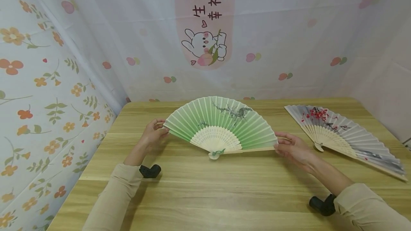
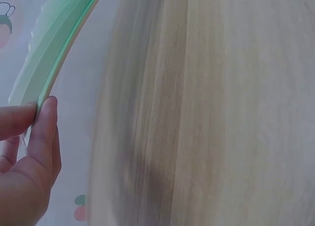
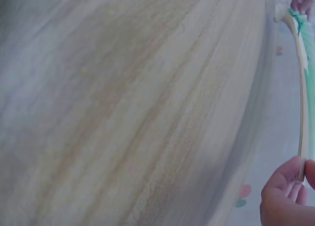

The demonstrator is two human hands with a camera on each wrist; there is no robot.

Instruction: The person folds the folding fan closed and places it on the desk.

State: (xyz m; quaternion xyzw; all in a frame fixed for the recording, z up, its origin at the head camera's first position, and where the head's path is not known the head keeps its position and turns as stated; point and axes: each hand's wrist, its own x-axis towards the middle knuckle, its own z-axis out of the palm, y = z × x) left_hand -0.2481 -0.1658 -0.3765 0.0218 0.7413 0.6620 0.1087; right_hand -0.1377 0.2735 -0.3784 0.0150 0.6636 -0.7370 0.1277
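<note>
A green folding fan point(image 1: 221, 117) is spread wide between the two hands, its pale ribs meeting at a pivot with a green cord. The left hand point(image 1: 155, 133) pinches its left outer edge; the left wrist view shows thumb and fingertips on that edge of the fan point(image 2: 64, 44). At the other end, the right hand point(image 1: 293, 150) pinches the tip of the right guard stick. In the right wrist view the right hand point(image 3: 285, 196) has thumb and finger on that stick point(image 3: 302, 113). Grey leaf-and-branch painting marks the fan's upper right.
A second spread fan point(image 1: 346, 134), grey-white with red blossoms, lies at the table's right side, beyond the right hand. The wooden table point(image 1: 205, 195) ends at a patterned curtain point(image 1: 135, 38) behind it. Black wrist devices point(image 1: 150, 171) sit by both cuffs.
</note>
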